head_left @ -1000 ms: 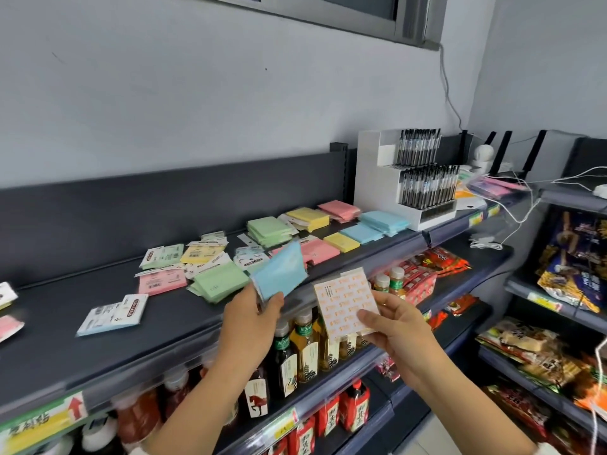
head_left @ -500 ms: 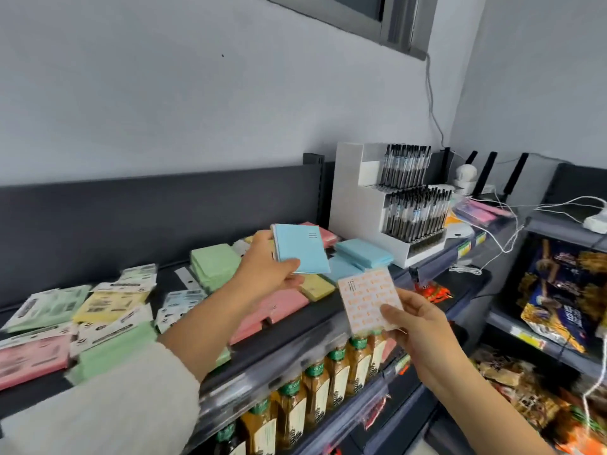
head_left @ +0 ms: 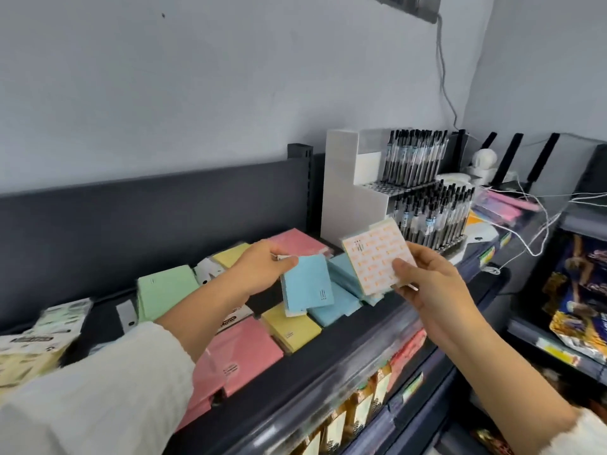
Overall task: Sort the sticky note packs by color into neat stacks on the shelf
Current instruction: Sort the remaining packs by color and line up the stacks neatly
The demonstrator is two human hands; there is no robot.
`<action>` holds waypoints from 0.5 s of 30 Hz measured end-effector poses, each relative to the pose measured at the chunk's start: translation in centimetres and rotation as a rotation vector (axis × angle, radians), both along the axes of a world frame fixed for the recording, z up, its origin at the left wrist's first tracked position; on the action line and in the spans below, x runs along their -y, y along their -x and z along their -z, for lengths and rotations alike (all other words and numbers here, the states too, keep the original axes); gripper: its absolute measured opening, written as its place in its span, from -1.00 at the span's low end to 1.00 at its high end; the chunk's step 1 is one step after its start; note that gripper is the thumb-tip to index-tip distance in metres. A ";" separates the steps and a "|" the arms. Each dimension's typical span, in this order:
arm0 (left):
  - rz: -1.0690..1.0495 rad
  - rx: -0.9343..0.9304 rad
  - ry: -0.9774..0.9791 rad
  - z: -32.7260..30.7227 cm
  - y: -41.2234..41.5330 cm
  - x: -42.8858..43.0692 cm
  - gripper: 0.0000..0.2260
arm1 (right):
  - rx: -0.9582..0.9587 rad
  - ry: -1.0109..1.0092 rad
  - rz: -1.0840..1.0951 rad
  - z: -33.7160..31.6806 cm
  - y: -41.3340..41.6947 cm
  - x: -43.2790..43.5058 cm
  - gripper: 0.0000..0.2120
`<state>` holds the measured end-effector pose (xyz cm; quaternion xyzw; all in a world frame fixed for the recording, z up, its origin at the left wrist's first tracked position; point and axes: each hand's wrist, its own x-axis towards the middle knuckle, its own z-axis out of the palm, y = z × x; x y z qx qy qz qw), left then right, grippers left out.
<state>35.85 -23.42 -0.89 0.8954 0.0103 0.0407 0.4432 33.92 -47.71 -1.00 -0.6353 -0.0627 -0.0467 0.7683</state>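
My left hand [head_left: 262,267] pinches a blue sticky note pack [head_left: 307,284] by its top edge, hanging tilted just above the blue packs [head_left: 341,300] lying on the dark shelf [head_left: 289,385]. My right hand [head_left: 423,284] holds an orange-patterned pack [head_left: 377,257] upright, close to the right of the blue one. Around them on the shelf lie a green stack [head_left: 164,292], a yellow pack [head_left: 295,330] in front, another yellow pack [head_left: 230,254] behind, a pink pack [head_left: 243,353] at the front and a pink stack [head_left: 299,243] at the back.
A white pen display [head_left: 394,188] full of black pens stands right behind the stacks. Mixed packs with printed backs [head_left: 42,336] lie at the left. White cables [head_left: 532,231] trail at the right. Bottles [head_left: 348,415] fill the shelf below; snack bags [head_left: 578,297] sit further right.
My left hand has carried the blue pack to the right and lowered it over the blue packs. My right hand has come up beside it with the orange-patterned pack. The view has shifted right.
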 end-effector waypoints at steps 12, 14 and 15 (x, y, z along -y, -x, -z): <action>-0.043 -0.153 -0.343 1.1 -5.2 4.0 -0.68 | 0.116 0.064 -0.333 -1.5 -9.6 -0.4 -0.76; -0.006 -0.145 -0.391 1.4 -5.7 4.3 -0.62 | 0.136 0.073 -0.386 -1.5 -10.4 -0.8 -0.75; 0.017 -0.126 -0.408 1.4 -5.6 4.7 -0.63 | 0.145 0.078 -0.417 -1.4 -10.7 -1.0 -0.74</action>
